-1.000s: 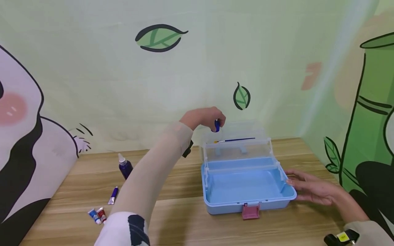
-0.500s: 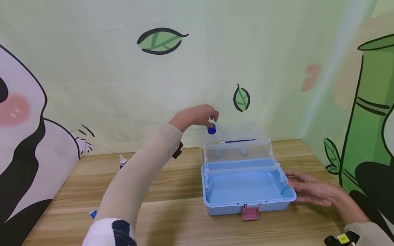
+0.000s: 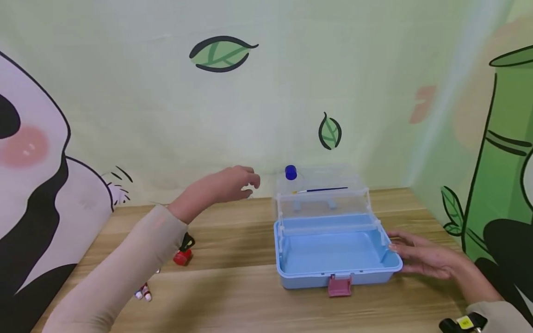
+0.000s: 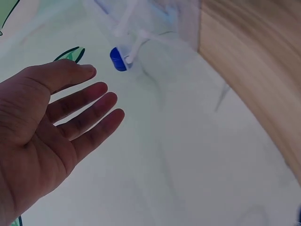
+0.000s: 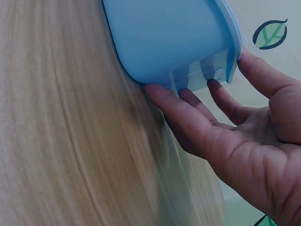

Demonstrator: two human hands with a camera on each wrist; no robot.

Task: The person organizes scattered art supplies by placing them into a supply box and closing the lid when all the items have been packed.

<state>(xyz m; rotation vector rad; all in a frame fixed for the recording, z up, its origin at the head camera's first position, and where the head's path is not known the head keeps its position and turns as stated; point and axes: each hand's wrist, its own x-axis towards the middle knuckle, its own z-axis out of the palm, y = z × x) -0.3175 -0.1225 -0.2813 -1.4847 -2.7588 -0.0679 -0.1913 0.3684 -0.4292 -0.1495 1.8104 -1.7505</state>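
My left hand (image 3: 226,185) is in the air left of a light blue plastic box (image 3: 341,278). Its fingers are loosely bent and hold nothing; the left wrist view shows the bare palm. A small round dark blue cap-like piece (image 3: 291,172) sits on the raised clear tray (image 3: 329,203) at the back of the box. Also on this tray is a paintbrush (image 3: 325,189) with a dark blue handle. At the box's right end, my right hand (image 3: 429,254) rests its fingertips on the outer wall, with the thumb at the rim.
A red round item (image 3: 182,257) stands on the wooden table (image 3: 233,305), partly behind my left wrist. Small paint tubes (image 3: 146,292) lie half hidden by the left sleeve. A pink latch (image 3: 339,286) hangs at the box's front. The printed wall cloth (image 3: 145,115) rises right behind.
My left hand has let go of the blue cap-like piece on the clear tray and moved left, away from it. The red item has come into view. My right hand has stayed at the box.
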